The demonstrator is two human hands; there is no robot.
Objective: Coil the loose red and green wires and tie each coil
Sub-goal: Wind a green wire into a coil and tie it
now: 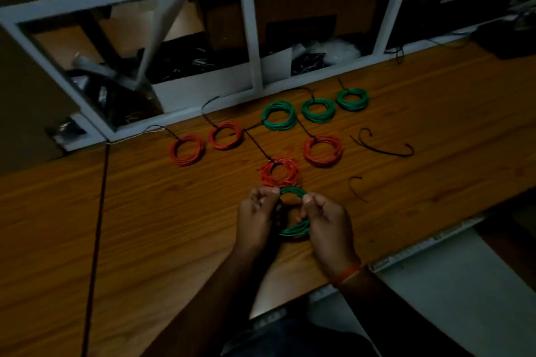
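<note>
Both my hands hold one green wire coil point(294, 229) just above the wooden table point(162, 211). My left hand point(256, 216) pinches its left side and my right hand point(326, 219) pinches its right side, fingers curled. Directly beyond it lies a red coil point(279, 172) with a black tie strand. Three more red coils lie at the left point(187, 150), left of centre point(225, 135) and right of centre point(322, 151). Three green coils lie in a row behind, the first point(279, 115), the second point(318, 109) and the third point(352, 99).
Loose black tie strands lie to the right, a long one point(383, 146) and a short one point(356, 187). A long dark cord point(97, 226) runs down the table's left side. White shelving point(252, 38) full of clutter stands along the far edge. The table's front edge runs diagonally at the right.
</note>
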